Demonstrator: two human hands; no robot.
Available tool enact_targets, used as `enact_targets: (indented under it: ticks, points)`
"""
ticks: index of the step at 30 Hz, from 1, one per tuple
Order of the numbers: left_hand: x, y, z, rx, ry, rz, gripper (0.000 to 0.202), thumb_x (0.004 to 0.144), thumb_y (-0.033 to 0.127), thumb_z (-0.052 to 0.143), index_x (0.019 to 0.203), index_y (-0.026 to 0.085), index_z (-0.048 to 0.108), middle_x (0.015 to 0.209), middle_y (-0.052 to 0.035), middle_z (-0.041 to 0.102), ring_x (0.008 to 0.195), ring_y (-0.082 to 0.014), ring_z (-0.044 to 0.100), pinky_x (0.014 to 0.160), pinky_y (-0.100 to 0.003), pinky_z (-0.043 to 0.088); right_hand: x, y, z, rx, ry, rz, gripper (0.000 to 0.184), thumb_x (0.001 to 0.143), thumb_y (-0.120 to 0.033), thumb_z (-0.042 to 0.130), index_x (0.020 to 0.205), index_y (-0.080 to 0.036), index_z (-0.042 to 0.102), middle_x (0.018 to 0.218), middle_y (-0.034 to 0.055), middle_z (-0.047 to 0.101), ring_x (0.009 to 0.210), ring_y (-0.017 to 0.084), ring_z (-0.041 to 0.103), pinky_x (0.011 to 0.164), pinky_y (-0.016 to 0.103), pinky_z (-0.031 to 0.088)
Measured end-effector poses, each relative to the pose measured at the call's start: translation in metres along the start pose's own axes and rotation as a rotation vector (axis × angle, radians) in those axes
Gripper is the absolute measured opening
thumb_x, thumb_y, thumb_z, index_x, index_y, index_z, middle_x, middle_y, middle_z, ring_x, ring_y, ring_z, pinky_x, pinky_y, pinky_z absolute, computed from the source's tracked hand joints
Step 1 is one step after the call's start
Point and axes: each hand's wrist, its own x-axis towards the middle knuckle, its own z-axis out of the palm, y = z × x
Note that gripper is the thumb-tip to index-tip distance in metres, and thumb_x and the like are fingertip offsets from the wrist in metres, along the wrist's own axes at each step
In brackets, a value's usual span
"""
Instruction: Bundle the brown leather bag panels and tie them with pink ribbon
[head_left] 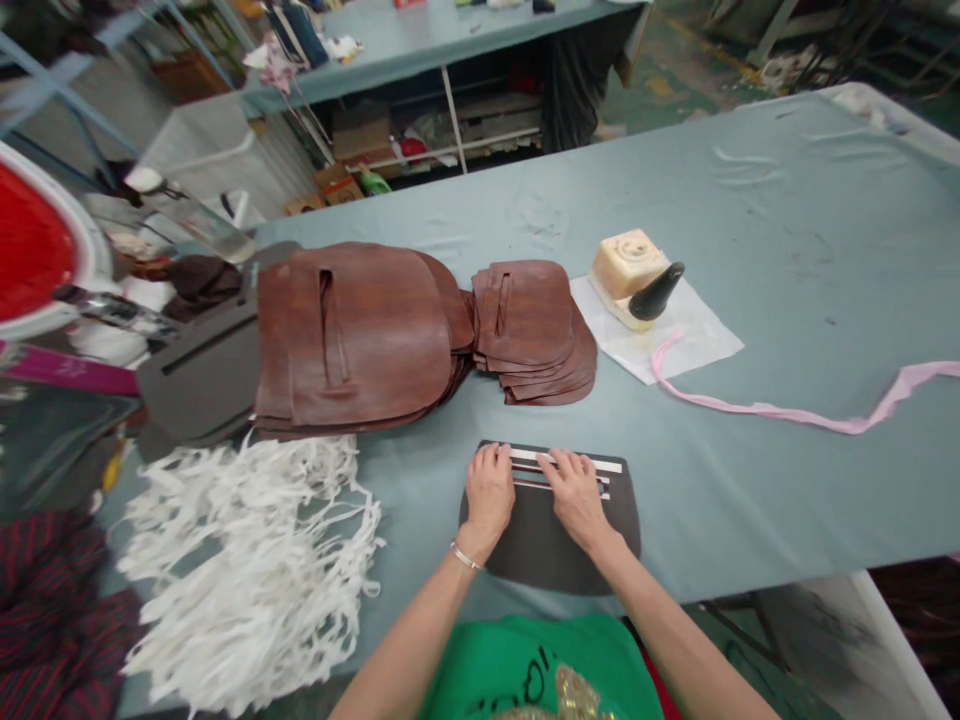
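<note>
In front of me a dark grey panel [540, 548] with rounded lower corners lies flat on the table. A white strip [600, 466] runs along its top edge, with a slot edged by thinner white strips [604, 489] below it. My left hand [490, 492] rests on the upper left of the panel, fingers laid over the strip's left end. My right hand [576, 494] lies on the strip near the middle, fingers stretched out and a little apart. Both hands touch the panel, and neither appears to grip anything. The slot's left part is partly covered by my hands.
Brown slotted leather pieces lie in a large stack [382, 330] and a smaller stack [529, 310]. A cream block-shaped dispenser with a black handle [634, 275] stands on white paper [705, 335]. White strip scraps [247, 570] heap at left, beside grey panels [202, 375]. A pink ribbon [787, 412] trails right.
</note>
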Motion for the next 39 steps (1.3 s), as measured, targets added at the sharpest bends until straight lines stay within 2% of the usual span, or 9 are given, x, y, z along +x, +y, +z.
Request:
enact_targets:
  ticks: [2, 5, 9, 14, 20, 25, 28, 34, 39]
  points:
    - [-0.011, -0.001, -0.003, 0.097, -0.036, 0.111, 0.041, 0.092, 0.028, 0.046, 0.133, 0.023, 0.047, 0.140, -0.0134, 0.044, 0.130, -0.0289, 0.038, 0.103, -0.047, 0.035, 0.000, -0.010, 0.007, -0.121, -0.058, -0.099, 0.047, 0.087, -0.008, 0.040, 0.133, -0.016, 0.047, 0.129, 0.0130, 0.052, 0.116, 0.027, 0.040, 0.098, 0.043, 0.029]
    - [-0.018, -0.009, -0.010, 0.171, -0.091, 0.203, 0.051, 0.092, 0.033, 0.047, 0.141, 0.028, 0.035, 0.150, -0.0102, 0.033, 0.138, -0.0274, 0.028, 0.109, -0.051, 0.029, -0.006, -0.009, 0.011, -0.193, -0.084, -0.095, 0.047, 0.089, -0.009, 0.039, 0.135, -0.012, 0.044, 0.132, 0.0139, 0.050, 0.119, 0.027, 0.039, 0.101, 0.042, 0.028]
    - [-0.011, -0.022, -0.013, 0.141, -0.113, 0.231, 0.052, 0.093, 0.032, 0.047, 0.142, 0.029, 0.032, 0.150, -0.0090, 0.033, 0.140, -0.0257, 0.027, 0.111, -0.053, 0.026, -0.011, 0.008, 0.000, -0.219, -0.075, -0.093, 0.038, 0.090, -0.012, 0.040, 0.127, -0.012, 0.051, 0.124, 0.0134, 0.055, 0.112, 0.026, 0.043, 0.096, 0.038, 0.031]
    - [-0.008, -0.028, -0.004, 0.028, -0.051, 0.203, 0.045, 0.093, 0.020, 0.042, 0.138, 0.021, 0.038, 0.144, -0.0122, 0.040, 0.139, -0.0238, 0.030, 0.113, -0.051, 0.027, 0.015, 0.007, -0.006, -0.242, -0.039, -0.008, 0.019, 0.093, -0.026, 0.045, 0.094, -0.016, 0.061, 0.105, 0.0119, 0.058, 0.098, 0.025, 0.047, 0.082, 0.036, 0.032]
    - [-0.010, -0.029, 0.008, -0.069, 0.014, 0.168, 0.041, 0.092, 0.018, 0.040, 0.133, 0.015, 0.039, 0.137, -0.0154, 0.045, 0.137, -0.0251, 0.031, 0.113, -0.055, 0.024, 0.048, -0.012, 0.005, -0.226, -0.068, 0.035, 0.031, 0.093, -0.044, 0.045, 0.086, -0.016, 0.056, 0.079, 0.0097, 0.058, 0.082, 0.025, 0.047, 0.071, 0.035, 0.027]
    - [-0.009, -0.029, 0.008, -0.080, 0.007, 0.145, 0.042, 0.089, 0.016, 0.044, 0.130, 0.015, 0.040, 0.135, -0.0156, 0.046, 0.136, -0.0247, 0.032, 0.113, -0.055, 0.024, 0.065, -0.029, 0.025, -0.124, -0.089, -0.088, 0.011, 0.091, -0.021, 0.048, 0.093, -0.018, 0.058, 0.091, 0.0082, 0.058, 0.088, 0.022, 0.047, 0.073, 0.032, 0.029]
    - [-0.006, -0.028, 0.005, -0.049, -0.003, 0.125, 0.040, 0.087, 0.018, 0.048, 0.127, 0.015, 0.043, 0.136, -0.0152, 0.046, 0.133, -0.0248, 0.035, 0.112, -0.052, 0.026, 0.072, -0.039, 0.037, -0.069, -0.093, -0.182, 0.023, 0.085, -0.010, 0.050, 0.105, -0.020, 0.058, 0.100, 0.0075, 0.057, 0.090, 0.021, 0.046, 0.073, 0.031, 0.031]
    - [-0.001, -0.029, -0.003, 0.068, -0.062, 0.165, 0.036, 0.091, 0.026, 0.047, 0.126, 0.018, 0.047, 0.142, -0.0097, 0.043, 0.127, -0.0256, 0.040, 0.108, -0.050, 0.031, 0.065, -0.045, 0.043, -0.075, -0.054, -0.296, 0.030, 0.087, -0.012, 0.047, 0.116, -0.015, 0.056, 0.103, 0.0121, 0.056, 0.092, 0.025, 0.044, 0.075, 0.036, 0.034]
    - [-0.005, -0.030, 0.006, 0.158, -0.053, 0.185, 0.039, 0.094, 0.029, 0.042, 0.130, 0.016, 0.046, 0.141, -0.0081, 0.046, 0.131, -0.0245, 0.036, 0.112, -0.048, 0.025, 0.051, -0.041, 0.040, -0.145, -0.029, -0.344, 0.031, 0.090, -0.011, 0.042, 0.117, -0.011, 0.056, 0.102, 0.0151, 0.057, 0.094, 0.028, 0.044, 0.080, 0.040, 0.036]
